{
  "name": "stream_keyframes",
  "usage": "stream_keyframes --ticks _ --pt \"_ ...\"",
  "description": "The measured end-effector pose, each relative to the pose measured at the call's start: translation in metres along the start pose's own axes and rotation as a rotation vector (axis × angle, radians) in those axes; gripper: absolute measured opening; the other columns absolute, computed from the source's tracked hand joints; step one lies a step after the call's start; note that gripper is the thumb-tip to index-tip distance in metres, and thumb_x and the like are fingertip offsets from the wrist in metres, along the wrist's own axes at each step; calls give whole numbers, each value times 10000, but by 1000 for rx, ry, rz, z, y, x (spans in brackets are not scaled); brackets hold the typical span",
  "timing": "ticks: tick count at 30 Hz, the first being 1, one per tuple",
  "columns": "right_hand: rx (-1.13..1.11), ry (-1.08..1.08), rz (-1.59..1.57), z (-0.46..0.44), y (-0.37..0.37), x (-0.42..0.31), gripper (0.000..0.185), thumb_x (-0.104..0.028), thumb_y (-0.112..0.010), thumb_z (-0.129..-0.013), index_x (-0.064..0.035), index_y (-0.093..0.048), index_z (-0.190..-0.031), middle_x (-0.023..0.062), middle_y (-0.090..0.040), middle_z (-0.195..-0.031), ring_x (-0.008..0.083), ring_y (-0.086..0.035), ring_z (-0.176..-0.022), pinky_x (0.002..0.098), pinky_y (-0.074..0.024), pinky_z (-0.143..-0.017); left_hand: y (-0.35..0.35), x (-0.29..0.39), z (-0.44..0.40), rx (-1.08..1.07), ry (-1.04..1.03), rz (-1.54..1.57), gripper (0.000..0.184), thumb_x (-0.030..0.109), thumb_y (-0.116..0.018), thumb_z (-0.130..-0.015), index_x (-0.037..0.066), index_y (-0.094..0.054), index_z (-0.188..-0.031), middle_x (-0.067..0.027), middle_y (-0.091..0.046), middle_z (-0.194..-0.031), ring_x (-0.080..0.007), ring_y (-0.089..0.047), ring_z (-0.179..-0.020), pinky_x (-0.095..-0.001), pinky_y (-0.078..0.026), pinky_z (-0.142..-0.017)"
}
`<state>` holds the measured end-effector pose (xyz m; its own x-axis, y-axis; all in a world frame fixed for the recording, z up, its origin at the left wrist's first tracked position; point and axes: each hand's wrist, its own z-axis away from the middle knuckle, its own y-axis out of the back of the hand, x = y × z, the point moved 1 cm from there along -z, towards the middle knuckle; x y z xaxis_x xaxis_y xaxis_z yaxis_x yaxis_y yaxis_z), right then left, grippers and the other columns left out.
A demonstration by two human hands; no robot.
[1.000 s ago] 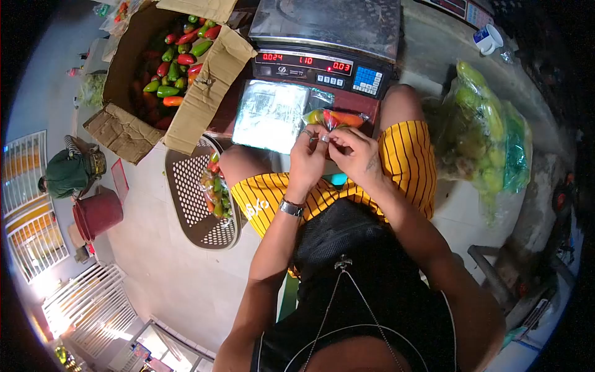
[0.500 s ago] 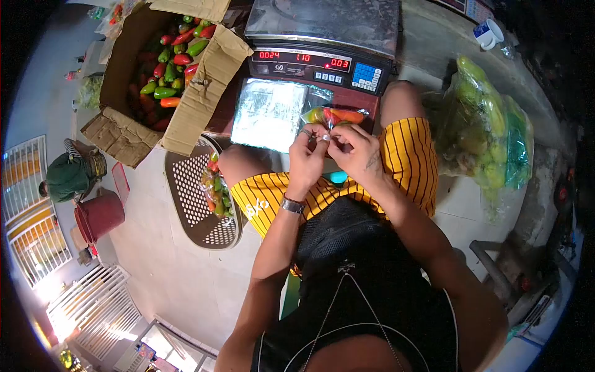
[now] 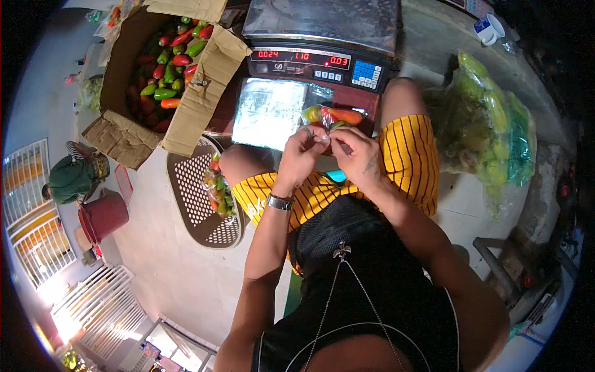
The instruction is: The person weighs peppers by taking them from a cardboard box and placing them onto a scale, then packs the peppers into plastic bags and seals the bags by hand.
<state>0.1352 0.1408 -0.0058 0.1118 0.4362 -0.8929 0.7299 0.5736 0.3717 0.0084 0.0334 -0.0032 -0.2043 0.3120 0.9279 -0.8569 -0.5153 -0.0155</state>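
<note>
A clear plastic bag of red, orange and green peppers (image 3: 342, 116) lies on the dark red surface below the scale. My left hand (image 3: 302, 153) pinches the gathered neck of this bag, and a ring and a metal watch show on that arm. Close beside it, my right hand (image 3: 356, 155) also pinches the bag's neck, fingertips nearly touching the left ones. Just left of the bag is a stack of clear plastic bags (image 3: 268, 115). The digital scale (image 3: 319, 65) shows red figures 0.024, 1.10 and 0.03.
An open cardboard box (image 3: 207, 93) holds several peppers. Bagged peppers (image 3: 218, 189) lie in a perforated basket (image 3: 189, 183). At the right are large bags of green produce (image 3: 486, 130) and a mug (image 3: 488, 30). Another person (image 3: 69, 180) bends near a red bin (image 3: 103, 217).
My left hand and wrist have shifted slightly left, and the fingertips of my two hands are a little farther apart. The bag of peppers stays in nearly the same place.
</note>
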Motion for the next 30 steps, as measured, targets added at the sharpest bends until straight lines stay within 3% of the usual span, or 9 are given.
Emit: stream_keyframes --ticks 4,10,16,23,30 --pt "14 -25 -22 -2 2 -4 159 25 -724 -846 11 -684 -1000 149 -703 -968 324 -723 -847 372 -583 -752 2 1 -3 -36 71 88 121 6 -609 -994 -24 -655 -1102 -31 -680 -1041 -110 -628 -967 -287 -522 -893" --pt "30 97 26 -7 2 -10 163 35 -738 -850 12 -686 -1003 130 -695 -1011 285 -724 -863 339 -587 -730 -1 -9 -18 128 462 690 136 71 -612 -967 -31 -679 -1027 -75 -706 -957 -170 -666 -886 -321 -539 -803" --pt "-73 74 -24 -8 5 -2 166 61 -711 -850 10 -688 -1006 137 -683 -1014 291 -713 -883 352 -582 -749 -8 -9 -16 160 370 764 140 82 -634 -950 -3 -683 -1050 -81 -693 -1031 -193 -659 -892 -296 -521 -803" --pt "-152 185 35 -19 7 -3 276 128 -648 -791 -10 -612 -1028 147 -598 -992 369 -642 -926 423 -526 -785 -4 -1 -12 186 243 437 115 14 -594 -950 -22 -690 -1002 -90 -713 -951 -176 -671 -855 -307 -532 -789" --pt "-155 230 79 -30 16 -15 199 100 -609 -889 -10 -589 -1054 163 -652 -1072 359 -683 -1011 402 -548 -828 -13 14 -10 230 151 361 116 10 -580 -953 3 -691 -984 -59 -710 -907 -137 -642 -817 -277 -505 -770"
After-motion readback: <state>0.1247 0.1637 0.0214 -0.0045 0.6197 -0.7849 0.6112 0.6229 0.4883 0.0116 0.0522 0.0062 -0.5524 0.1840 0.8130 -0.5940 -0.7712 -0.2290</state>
